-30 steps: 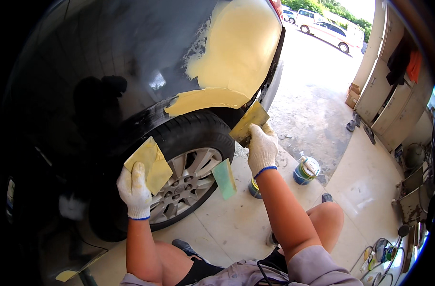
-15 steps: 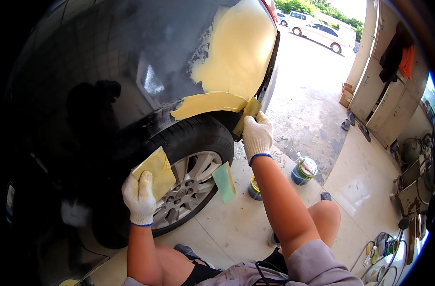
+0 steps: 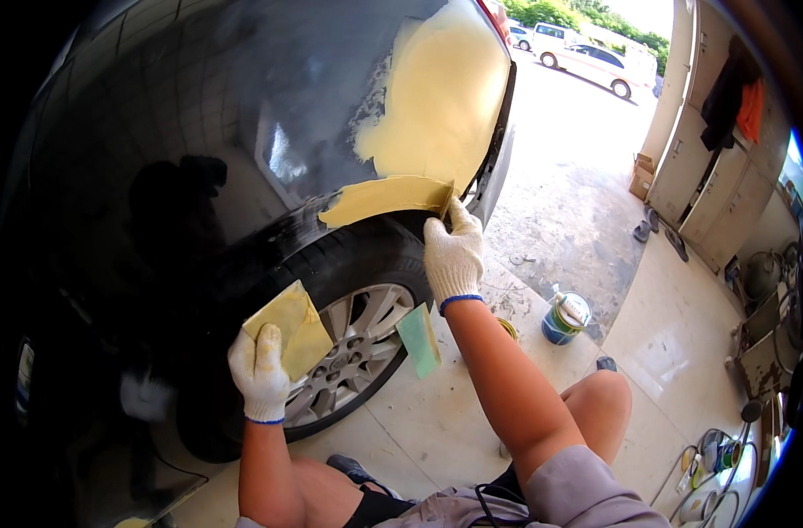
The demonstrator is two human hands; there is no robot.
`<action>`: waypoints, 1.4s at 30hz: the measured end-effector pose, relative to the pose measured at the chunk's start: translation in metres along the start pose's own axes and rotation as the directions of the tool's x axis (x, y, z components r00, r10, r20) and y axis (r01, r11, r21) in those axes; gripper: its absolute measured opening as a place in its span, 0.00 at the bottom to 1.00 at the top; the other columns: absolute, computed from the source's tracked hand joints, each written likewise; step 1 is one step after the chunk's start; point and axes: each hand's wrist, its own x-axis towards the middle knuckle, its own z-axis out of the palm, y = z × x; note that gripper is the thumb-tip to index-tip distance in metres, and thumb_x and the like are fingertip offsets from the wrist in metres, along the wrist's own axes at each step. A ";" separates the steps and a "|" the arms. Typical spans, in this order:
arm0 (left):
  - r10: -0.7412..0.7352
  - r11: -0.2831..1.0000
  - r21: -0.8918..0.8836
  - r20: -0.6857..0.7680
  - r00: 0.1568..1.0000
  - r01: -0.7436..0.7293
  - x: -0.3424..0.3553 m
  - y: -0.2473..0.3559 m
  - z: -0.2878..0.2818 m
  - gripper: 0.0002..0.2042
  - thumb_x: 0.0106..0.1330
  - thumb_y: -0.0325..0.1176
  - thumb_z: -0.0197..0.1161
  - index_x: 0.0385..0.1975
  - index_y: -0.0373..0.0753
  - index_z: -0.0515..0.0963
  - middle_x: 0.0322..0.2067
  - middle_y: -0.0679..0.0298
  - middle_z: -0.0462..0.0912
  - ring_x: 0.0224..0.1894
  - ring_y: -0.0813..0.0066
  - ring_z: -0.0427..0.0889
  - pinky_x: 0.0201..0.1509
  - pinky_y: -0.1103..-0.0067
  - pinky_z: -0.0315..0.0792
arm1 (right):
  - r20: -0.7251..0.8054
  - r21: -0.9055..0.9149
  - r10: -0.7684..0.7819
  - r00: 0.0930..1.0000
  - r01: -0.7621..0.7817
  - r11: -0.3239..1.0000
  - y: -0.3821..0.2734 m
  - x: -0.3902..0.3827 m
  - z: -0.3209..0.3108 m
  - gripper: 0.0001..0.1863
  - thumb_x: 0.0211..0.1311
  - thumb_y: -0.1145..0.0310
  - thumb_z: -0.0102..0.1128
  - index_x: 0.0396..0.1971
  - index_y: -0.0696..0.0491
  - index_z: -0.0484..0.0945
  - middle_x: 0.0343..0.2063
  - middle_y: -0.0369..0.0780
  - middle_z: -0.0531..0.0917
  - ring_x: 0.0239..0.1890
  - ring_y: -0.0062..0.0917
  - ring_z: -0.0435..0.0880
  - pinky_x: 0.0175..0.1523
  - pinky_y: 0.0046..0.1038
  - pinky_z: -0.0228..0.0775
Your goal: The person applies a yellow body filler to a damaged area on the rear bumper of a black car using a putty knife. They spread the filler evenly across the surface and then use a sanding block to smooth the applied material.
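My gloved left hand (image 3: pixel 262 374) grips a flat, squarish yellow putty board (image 3: pixel 294 333) smeared with filler, in front of the wheel (image 3: pixel 356 359). My gloved right hand (image 3: pixel 455 257) pinches a thin yellowish putty spreader (image 3: pixel 447 201), seen nearly edge-on. Its blade touches the right end of a curved strip of yellow body filler (image 3: pixel 379 199) along the dark car's (image 3: pixel 199 114) wheel arch. Above that strip, a broad, paler yellow filler patch (image 3: pixel 445 97) covers the rear panel. Both white knit gloves have blue cuffs.
A light green rectangular sheet (image 3: pixel 418 341) stands out by the tyre. To the right of my right forearm sits a blue-green can (image 3: pixel 565 320); another can's yellow rim (image 3: pixel 508 328) shows behind the forearm. Lockers (image 3: pixel 714 189), shoes (image 3: pixel 674 244) and hoses (image 3: pixel 736 475) line the right side.
My right hand has moved left and slightly down, and the spreader has turned from showing its flat face to nearly edge-on. The left hand with the board has shifted slightly down.
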 end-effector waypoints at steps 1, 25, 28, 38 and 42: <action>-0.003 1.000 -0.014 0.011 1.000 0.003 0.000 -0.003 -0.002 0.14 0.80 0.30 0.57 0.54 0.25 0.83 0.45 0.57 0.89 0.46 0.73 0.85 0.54 0.74 0.79 | -0.021 -0.017 -0.016 1.000 0.015 1.000 -0.006 -0.005 0.001 0.29 0.65 0.64 0.62 0.67 0.55 0.83 0.52 0.53 0.84 0.56 0.47 0.85 0.63 0.41 0.76; -0.101 0.778 -0.627 -0.192 0.976 -0.043 -0.037 0.036 -0.028 0.23 0.84 0.45 0.54 0.67 0.35 0.76 0.58 0.55 0.85 0.57 0.62 0.87 0.62 0.65 0.82 | 0.111 0.129 -0.498 0.860 0.485 0.865 -0.113 -0.112 0.015 0.37 0.57 0.77 0.70 0.70 0.55 0.76 0.50 0.48 0.80 0.53 0.46 0.83 0.52 0.43 0.81; -0.117 0.693 -0.720 -0.151 0.982 -0.028 -0.039 0.045 -0.028 0.23 0.86 0.49 0.50 0.67 0.39 0.76 0.56 0.57 0.85 0.54 0.64 0.86 0.59 0.67 0.82 | 0.159 0.151 -0.583 0.796 0.564 0.812 -0.115 -0.122 0.014 0.36 0.53 0.76 0.69 0.68 0.53 0.78 0.50 0.44 0.80 0.52 0.42 0.82 0.50 0.41 0.83; -0.780 0.135 -0.791 0.287 0.557 0.597 -0.026 0.079 0.059 0.22 0.88 0.47 0.45 0.63 0.38 0.79 0.46 0.52 0.89 0.37 0.64 0.91 0.42 0.67 0.90 | 0.086 0.429 -0.837 0.540 0.738 0.521 -0.041 -0.132 -0.068 0.37 0.39 0.73 0.78 0.59 0.44 0.88 0.48 0.38 0.86 0.42 0.38 0.88 0.49 0.39 0.83; -0.628 -0.056 -0.745 0.544 0.557 0.665 -0.042 0.057 0.063 0.24 0.87 0.45 0.46 0.69 0.33 0.75 0.52 0.48 0.88 0.50 0.54 0.91 0.56 0.61 0.90 | 0.144 0.441 -0.834 0.533 0.720 0.536 -0.014 -0.135 -0.072 0.37 0.40 0.74 0.77 0.59 0.43 0.88 0.49 0.37 0.85 0.44 0.37 0.87 0.49 0.38 0.82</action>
